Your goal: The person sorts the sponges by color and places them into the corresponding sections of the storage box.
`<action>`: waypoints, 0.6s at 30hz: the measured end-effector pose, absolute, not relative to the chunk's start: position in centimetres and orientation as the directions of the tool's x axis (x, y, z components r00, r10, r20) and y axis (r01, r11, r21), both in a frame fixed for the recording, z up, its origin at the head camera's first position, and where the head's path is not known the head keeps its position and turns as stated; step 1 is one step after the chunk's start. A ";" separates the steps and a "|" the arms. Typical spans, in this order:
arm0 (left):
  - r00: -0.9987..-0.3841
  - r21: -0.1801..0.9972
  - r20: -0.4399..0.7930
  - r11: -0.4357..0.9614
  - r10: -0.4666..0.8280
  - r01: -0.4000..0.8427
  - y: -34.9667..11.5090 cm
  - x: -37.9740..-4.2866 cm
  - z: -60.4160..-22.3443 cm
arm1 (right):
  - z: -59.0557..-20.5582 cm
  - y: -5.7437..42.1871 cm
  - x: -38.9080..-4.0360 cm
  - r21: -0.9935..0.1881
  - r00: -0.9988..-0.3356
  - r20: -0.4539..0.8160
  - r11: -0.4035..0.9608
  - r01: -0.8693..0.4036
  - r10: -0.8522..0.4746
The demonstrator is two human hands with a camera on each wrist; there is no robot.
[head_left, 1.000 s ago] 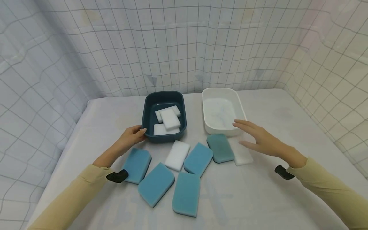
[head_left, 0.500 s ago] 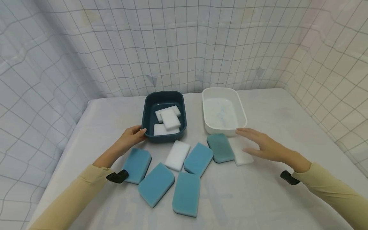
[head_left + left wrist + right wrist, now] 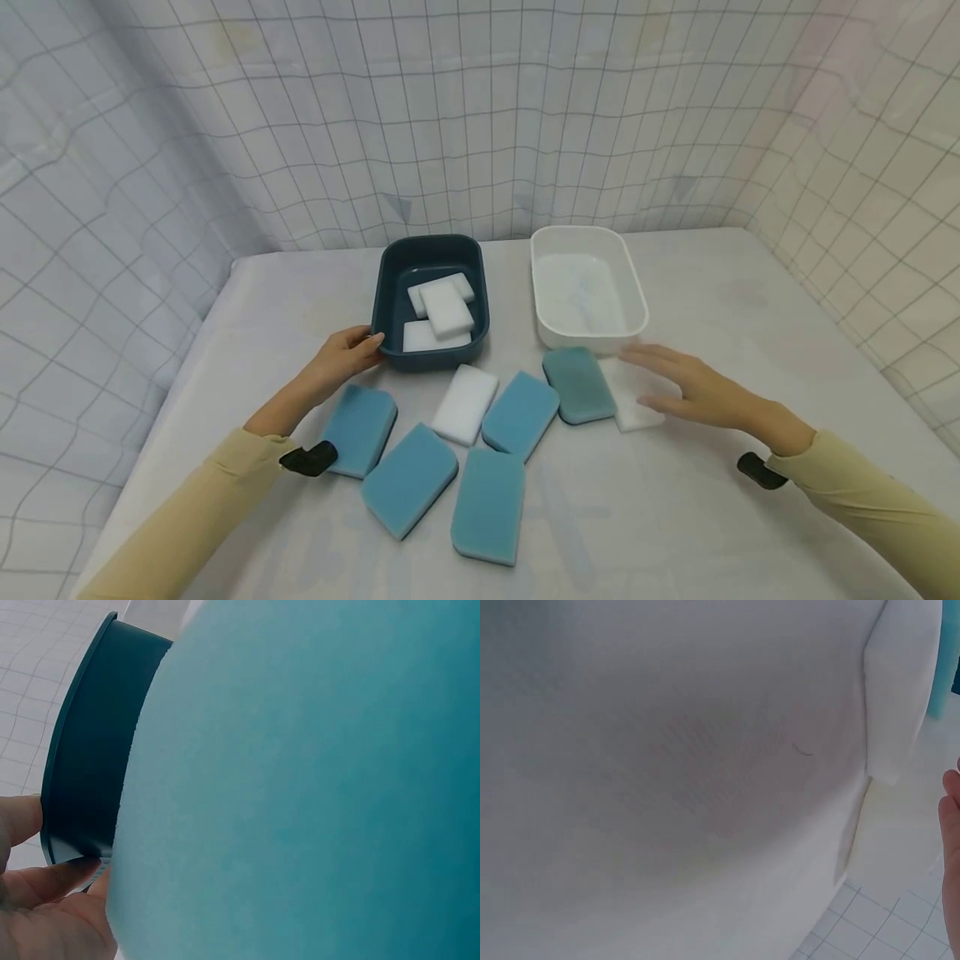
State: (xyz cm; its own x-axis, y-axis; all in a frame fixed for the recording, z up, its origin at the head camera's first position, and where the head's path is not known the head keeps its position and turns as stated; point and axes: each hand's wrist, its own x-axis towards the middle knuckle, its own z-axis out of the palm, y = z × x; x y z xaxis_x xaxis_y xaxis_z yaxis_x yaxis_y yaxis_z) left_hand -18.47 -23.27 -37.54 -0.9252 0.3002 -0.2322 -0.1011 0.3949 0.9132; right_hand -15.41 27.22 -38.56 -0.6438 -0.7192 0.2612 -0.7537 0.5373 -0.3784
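Head view, 10 sponges (image 3: 489,507), 1 white tub (image 3: 585,287), left fingers (image 3: 364,348) gripping 1 dark tub (image 3: 435,361), blurred right fingers (image 3: 663,360) apparently loose

Dark teal tub (image 3: 431,361); white tub (image 3: 585,340); blue sponges (image 3: 487,507); white sponges (image 3: 465,406); grid-patterned pale curtain (image 3: 465,125)

- The left sleeve (image 3: 187,518) was long and a pale yellowish beige.
- The right sleeve (image 3: 862,500) matched it.
- A rounded black wrist piece (image 3: 309,459) showed on the left, a similar black piece (image 3: 762,471) on the right.
- Left hand (image 3: 339,361) and right hand (image 3: 693,390) were bare.
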 end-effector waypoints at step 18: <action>-0.927 0.915 -0.227 0.391 0.297 -0.099 -23.3 -18.5 -37.7 | -39.7 27.2 -16.3 -0.384 -0.699 0.108 0.619 -0.685 -0.707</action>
State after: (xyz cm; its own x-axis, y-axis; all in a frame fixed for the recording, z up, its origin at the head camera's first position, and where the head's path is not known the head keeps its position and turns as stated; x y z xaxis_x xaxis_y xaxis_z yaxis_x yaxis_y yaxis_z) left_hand -18.52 -23.30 -37.69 -0.9275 0.2968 -0.2272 -0.0989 0.3913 0.9149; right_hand -16.30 27.23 -39.70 -0.6990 -0.7069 0.1079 -0.6851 0.6189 -0.3841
